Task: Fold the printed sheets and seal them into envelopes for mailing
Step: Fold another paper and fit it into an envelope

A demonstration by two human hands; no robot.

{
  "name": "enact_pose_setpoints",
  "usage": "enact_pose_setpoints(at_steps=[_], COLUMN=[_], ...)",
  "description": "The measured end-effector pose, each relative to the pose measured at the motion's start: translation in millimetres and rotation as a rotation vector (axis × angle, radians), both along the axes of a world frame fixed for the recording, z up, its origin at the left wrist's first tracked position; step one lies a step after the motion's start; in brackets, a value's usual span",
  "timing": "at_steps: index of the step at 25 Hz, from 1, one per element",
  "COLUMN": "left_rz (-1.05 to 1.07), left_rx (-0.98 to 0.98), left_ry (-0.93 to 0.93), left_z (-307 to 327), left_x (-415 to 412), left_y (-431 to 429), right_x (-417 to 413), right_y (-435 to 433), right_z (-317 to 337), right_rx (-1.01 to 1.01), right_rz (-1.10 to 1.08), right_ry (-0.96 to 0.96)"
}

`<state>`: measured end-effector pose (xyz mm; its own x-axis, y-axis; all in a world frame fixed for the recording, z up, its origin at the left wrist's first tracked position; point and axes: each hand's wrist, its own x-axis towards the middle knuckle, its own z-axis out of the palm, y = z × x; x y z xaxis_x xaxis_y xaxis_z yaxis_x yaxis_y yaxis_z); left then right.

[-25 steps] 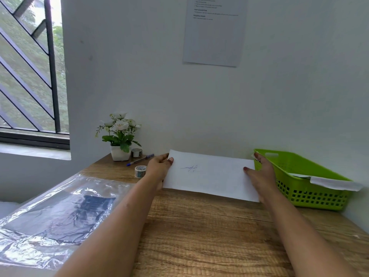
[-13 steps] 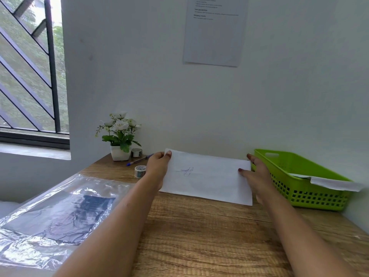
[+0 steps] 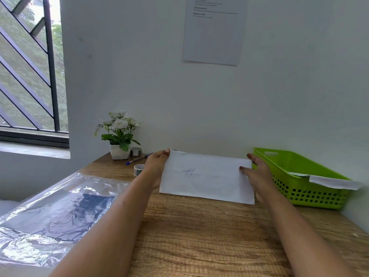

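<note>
The white sheet (image 3: 207, 176) has slid a touch to the left since a second ago, and both hands have gone with it. Now the count, biggest first.

- One wooden table (image 3: 199, 232), brown with long grain, running from near to the far wall.
- One barred window (image 3: 30, 76) at far left, with dark metal diagonals.
- One clear plastic bag (image 3: 40, 226), crinkled and shiny, lying flat on the near left of the table with something dark inside.
- One lime-green plastic basket (image 3: 299, 192) at far right, rectangular, its sides a lattice of square holes.
- One white paper (image 3: 335, 181) draped over the basket's near rim.
- One printed notice (image 3: 214, 33), flat on the wall, high up.
- One white sheet, a smooth rectangle with a blue ink scribble left of centre. It is held up facing the camera at the far middle of the table, between the plant and the basket. Can't tell whether its lower edge touches the wood.

The left hand (image 3: 154, 168) pinches the sheet's left edge, thumb on the front at the top corner, fingers hidden behind. The right hand (image 3: 257, 172) pinches the right edge, thumb on the front, one fingertip at the top corner, the rest behind.

- One square white pot (image 3: 119, 152) of white flowers at far left.
- One blue pen (image 3: 137, 159) just right of the pot.
- Two tape rolls: a far roll (image 3: 136, 151) beside the pot, and a near roll (image 3: 139, 169) just left of the left hand.
</note>
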<state>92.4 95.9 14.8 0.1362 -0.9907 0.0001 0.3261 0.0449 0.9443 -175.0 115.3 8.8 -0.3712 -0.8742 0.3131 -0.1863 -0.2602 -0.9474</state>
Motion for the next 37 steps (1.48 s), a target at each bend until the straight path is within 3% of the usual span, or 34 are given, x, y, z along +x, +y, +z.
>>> enact_pose_setpoints(at_steps=[4, 9, 19, 26, 31, 37], left_rz=[0.094, 0.201, 0.266, 0.245, 0.224, 0.060], left_rx=[-0.053, -0.100, -0.092, -0.024, 0.039, 0.096], left_ry=[-0.045, -0.241, -0.840, -1.095, -1.072, -0.782], left_z=[-4.8, -11.7, -19.3, -31.4, -28.2, -27.2], left_x=[-0.6, -2.4, -0.2, -1.0, -3.0, -1.6], left_y=[-1.7, -6.6, -10.8, -16.0, -16.8, -16.2], right_x=[-3.7, -7.1, -5.0, -1.8, -0.1, -0.8], right_y=[-7.2, -12.0, -9.8, -4.0, -2.0, -3.1], right_z=[-3.9, -9.2, -9.4, -1.8, -2.7, -3.7], right_rx=[0.006, 0.020, 0.006, -0.035, -0.010, 0.045], right_rz=[-0.003, -0.032, -0.044, -0.052, -0.067, -0.036], right_ry=[0.025, 0.062, 0.030, -0.026, -0.042, -0.021])
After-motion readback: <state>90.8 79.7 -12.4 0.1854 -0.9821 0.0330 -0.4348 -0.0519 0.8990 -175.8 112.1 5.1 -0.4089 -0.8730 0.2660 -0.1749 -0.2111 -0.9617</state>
